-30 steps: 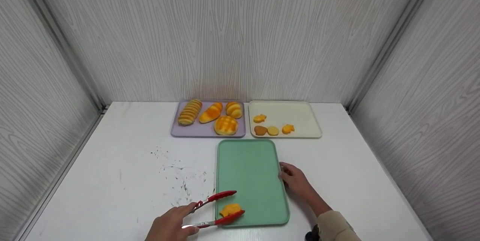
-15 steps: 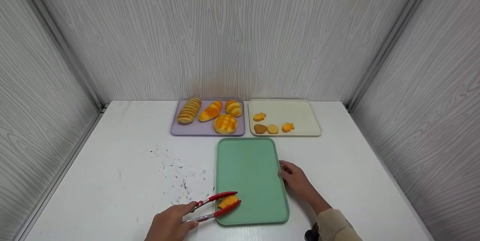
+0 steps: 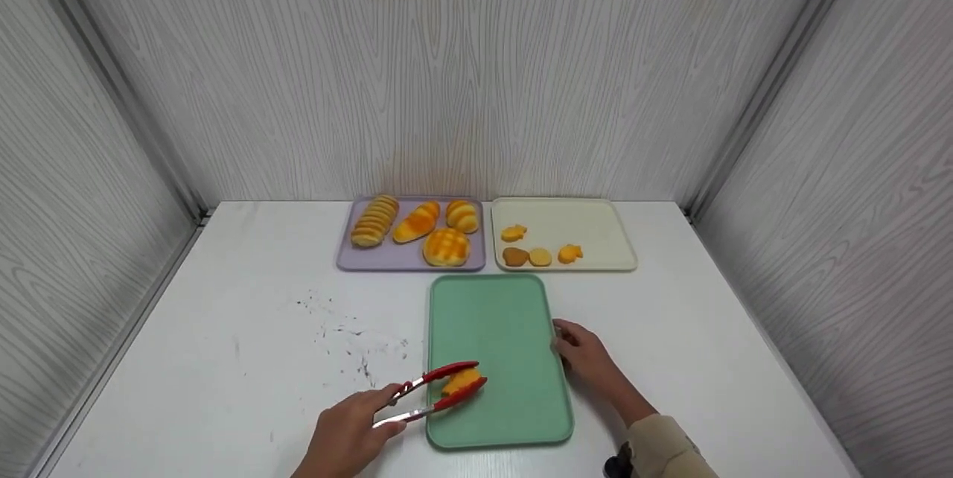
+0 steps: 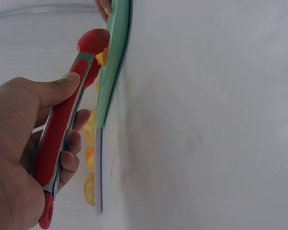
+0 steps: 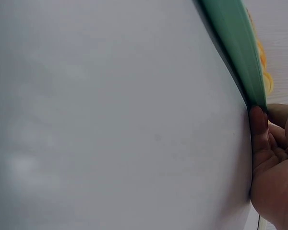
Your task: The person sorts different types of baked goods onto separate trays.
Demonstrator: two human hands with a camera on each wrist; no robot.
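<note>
My left hand (image 3: pixel 348 429) grips a pair of red-tipped metal tongs (image 4: pixel 57 127), thumb on one arm and fingers on the other. Between the tong tips sits a small orange piece (image 3: pixel 461 381), its shape partly hidden by the tips. It is over the near left part of the green tray (image 3: pixel 495 322); whether it touches the tray I cannot tell. On the opposite side, my right hand (image 3: pixel 588 355) holds the tray's right rim. The right wrist view has a finger (image 5: pixel 258 122) against the tray's outer side and another digit over its rim.
Behind the green tray lie a lilac tray (image 3: pixel 387 262) with several bread pieces and a cream tray (image 3: pixel 595 228). On the cream one are two orange fish shapes (image 3: pixel 570 253), a brown piece (image 3: pixel 514 256) and a round yellow piece (image 3: pixel 540 257). Walls enclose the table.
The tongs have narrowed around the orange piece. My left hand has carried it slightly away from the near edge and to the right. My right hand has stayed at the rim.
</note>
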